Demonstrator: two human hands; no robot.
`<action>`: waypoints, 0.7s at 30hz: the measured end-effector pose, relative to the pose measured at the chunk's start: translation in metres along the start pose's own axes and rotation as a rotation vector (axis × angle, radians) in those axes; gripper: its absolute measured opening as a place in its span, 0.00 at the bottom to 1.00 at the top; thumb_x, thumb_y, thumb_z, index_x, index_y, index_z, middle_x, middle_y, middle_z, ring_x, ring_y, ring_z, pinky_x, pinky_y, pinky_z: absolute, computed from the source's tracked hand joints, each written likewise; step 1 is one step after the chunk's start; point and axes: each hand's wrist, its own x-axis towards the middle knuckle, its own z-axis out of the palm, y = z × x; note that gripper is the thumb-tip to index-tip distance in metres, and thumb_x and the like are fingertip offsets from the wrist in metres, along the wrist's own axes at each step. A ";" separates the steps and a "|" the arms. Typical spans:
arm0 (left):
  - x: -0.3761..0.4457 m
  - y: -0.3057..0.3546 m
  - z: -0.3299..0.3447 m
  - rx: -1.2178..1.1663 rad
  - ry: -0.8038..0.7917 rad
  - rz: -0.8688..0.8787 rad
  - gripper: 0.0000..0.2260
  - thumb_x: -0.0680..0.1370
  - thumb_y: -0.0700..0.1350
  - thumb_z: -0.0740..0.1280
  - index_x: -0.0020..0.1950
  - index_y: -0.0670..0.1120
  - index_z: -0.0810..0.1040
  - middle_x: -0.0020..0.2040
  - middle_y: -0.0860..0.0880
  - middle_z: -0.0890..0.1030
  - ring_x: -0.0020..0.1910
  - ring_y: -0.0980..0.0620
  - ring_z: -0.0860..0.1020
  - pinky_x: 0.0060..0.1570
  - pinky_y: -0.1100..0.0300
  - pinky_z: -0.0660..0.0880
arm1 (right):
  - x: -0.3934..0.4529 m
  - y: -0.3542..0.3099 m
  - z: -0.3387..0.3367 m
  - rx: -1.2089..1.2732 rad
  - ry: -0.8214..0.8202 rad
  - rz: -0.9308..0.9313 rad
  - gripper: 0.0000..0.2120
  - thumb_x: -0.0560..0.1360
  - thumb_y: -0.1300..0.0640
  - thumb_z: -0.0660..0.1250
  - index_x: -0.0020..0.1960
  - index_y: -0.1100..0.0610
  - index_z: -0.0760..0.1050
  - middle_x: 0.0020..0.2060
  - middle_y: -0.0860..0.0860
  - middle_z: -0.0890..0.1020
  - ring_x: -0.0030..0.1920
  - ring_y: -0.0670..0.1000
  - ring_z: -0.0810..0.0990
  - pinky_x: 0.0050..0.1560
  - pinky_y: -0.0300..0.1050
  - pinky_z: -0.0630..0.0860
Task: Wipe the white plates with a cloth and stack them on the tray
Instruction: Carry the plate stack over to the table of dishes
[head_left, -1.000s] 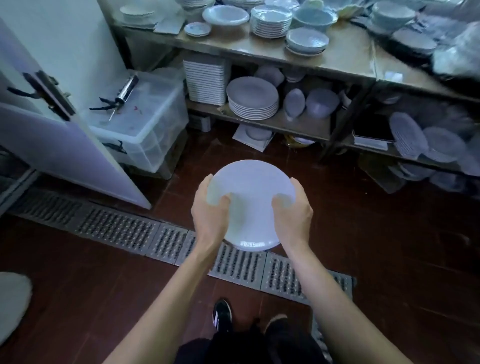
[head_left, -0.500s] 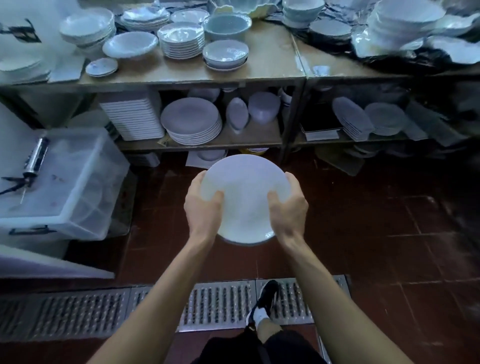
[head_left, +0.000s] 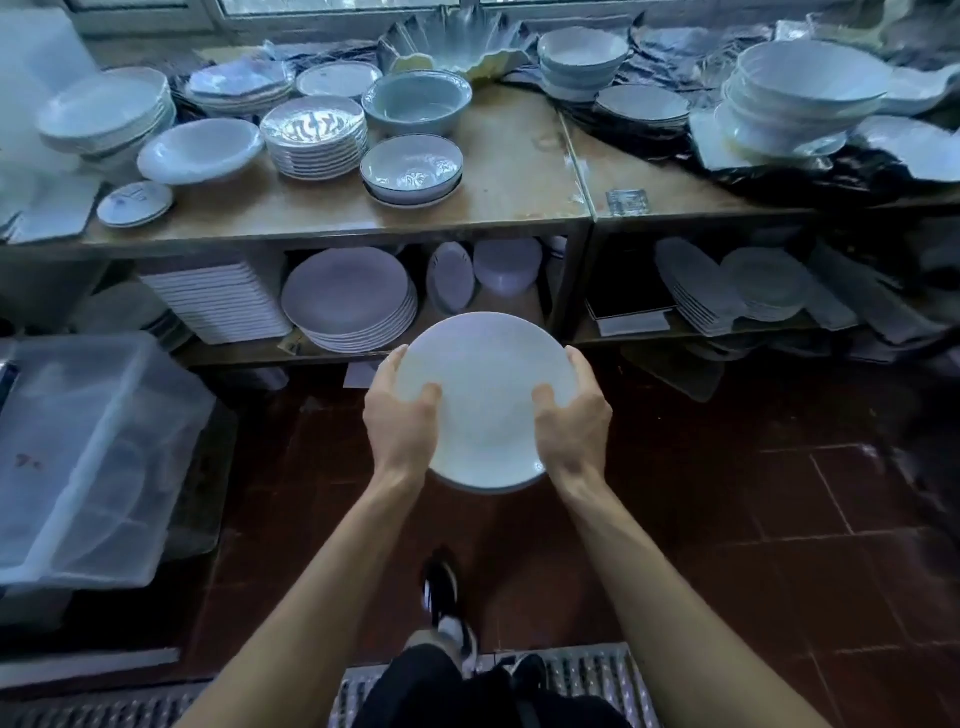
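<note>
1. At the far left a clear plastic storage bin (head_left: 88, 457) sat on the floor, well apart from the work.
2. The left hand (head_left: 402, 415) gripped the left rim of the round, glossy white ceramic plate (head_left: 485, 400), thumb curled onto the upper face and fingers (head_left: 389, 361) wrapped over the edge.
3. The plate was held in the air above the dark red tiled floor (head_left: 727, 519), in front of the wooden tabletop (head_left: 519, 176) crowded with bowls and dishes.
4. The right hand (head_left: 574, 418) clamped the opposite rim in the same manner.
5. Judged by its look, the plate was rigid, fairly heavy, smooth enough to slip and brittle if dropped on tile; opposite rims seemed the safest hold.
6. Neither cloth nor tray was in sight.
</note>
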 end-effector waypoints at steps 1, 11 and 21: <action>0.015 0.000 0.008 -0.010 -0.002 -0.004 0.28 0.70 0.45 0.68 0.71 0.50 0.76 0.62 0.53 0.81 0.61 0.52 0.79 0.64 0.47 0.77 | 0.015 0.001 0.008 -0.007 0.000 0.005 0.22 0.74 0.61 0.64 0.68 0.53 0.74 0.60 0.49 0.81 0.60 0.49 0.78 0.63 0.44 0.75; 0.189 0.027 0.093 -0.023 -0.112 0.004 0.30 0.70 0.45 0.67 0.73 0.48 0.74 0.64 0.53 0.80 0.60 0.55 0.79 0.63 0.58 0.75 | 0.183 -0.010 0.078 -0.089 0.063 0.035 0.28 0.75 0.61 0.65 0.75 0.58 0.69 0.69 0.54 0.77 0.69 0.52 0.74 0.70 0.45 0.69; 0.296 0.059 0.199 0.043 -0.223 0.031 0.30 0.69 0.46 0.68 0.72 0.53 0.76 0.62 0.56 0.81 0.57 0.63 0.79 0.61 0.58 0.76 | 0.320 0.006 0.088 -0.046 0.127 0.130 0.29 0.75 0.60 0.64 0.76 0.56 0.67 0.69 0.52 0.75 0.70 0.51 0.73 0.70 0.43 0.69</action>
